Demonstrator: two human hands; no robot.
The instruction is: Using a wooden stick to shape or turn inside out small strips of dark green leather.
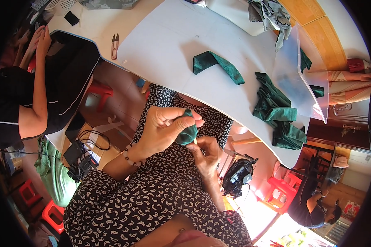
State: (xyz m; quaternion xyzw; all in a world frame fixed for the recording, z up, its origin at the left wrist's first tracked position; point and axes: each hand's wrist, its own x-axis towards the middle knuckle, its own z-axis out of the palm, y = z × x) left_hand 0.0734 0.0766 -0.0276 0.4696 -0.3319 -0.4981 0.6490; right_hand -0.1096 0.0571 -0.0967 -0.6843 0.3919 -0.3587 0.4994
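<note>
So the small green fabric piece (187, 134) is being gripped in the left hand (165, 126), thumb pressed on one side, fingers closed in behind. It's being held up over the lap, off the near edge of the desk (165, 51). Right at its lower end, the right hand (205, 154) is being held nearly closed, thumb and forefinger drawn together, a thin pale sliver (195, 140) showing at the tips. Whether the sliver or the fabric edge is being pinched can't be told.

For good results, imo, the cloth should be being steadied close to where the right fingertips are working, snug but not crushed, since that velvety surface could probably get marked. Small, even moves are likely being rewarded here.

Farther out, a folded green strip (217, 67) is being left flat on the desk, a loose green pile (276, 111) is being stacked rightward, and snips (115, 46) are lying over left.
</note>
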